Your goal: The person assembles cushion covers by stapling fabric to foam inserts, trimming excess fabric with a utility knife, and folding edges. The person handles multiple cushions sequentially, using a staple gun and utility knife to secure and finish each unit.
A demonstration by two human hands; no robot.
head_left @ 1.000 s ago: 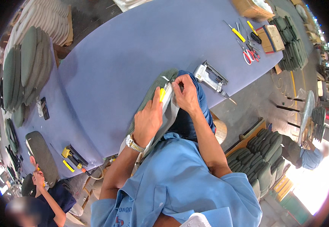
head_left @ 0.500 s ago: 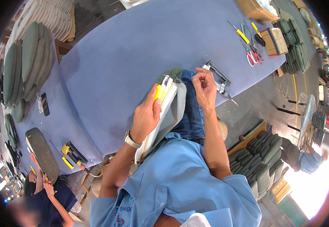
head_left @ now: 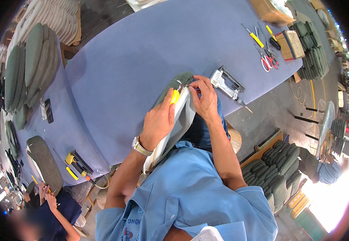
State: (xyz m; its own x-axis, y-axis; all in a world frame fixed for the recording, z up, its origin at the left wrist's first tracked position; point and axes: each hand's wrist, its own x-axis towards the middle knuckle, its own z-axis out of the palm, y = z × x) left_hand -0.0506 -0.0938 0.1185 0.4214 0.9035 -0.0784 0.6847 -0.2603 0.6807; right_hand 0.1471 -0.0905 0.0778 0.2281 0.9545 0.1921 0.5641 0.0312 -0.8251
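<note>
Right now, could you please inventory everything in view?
Worktable: one, blue-grey, centre
Padded piece: one, green-white, at both hands
Held tool: one, yellow, left hand
Staple gun: one, silver, right of centre
Second staple gun: one, black-yellow, lower left
Scissors: one, red-white, upper right
Hand tools: several, mostly yellow, upper right
Phone: one, dark, left
Boxes: two, brown, upper right
Cushion piles: several, green, both sides
Co-workers: two, blue clothes, left and right
Left hand: one, bare, on tool
Right hand: one, bare, at piece's end

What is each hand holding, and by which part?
Left hand: a tool, by its yellow handle. Right hand: apparently dark-green cushion fabric, by its edge.
</note>
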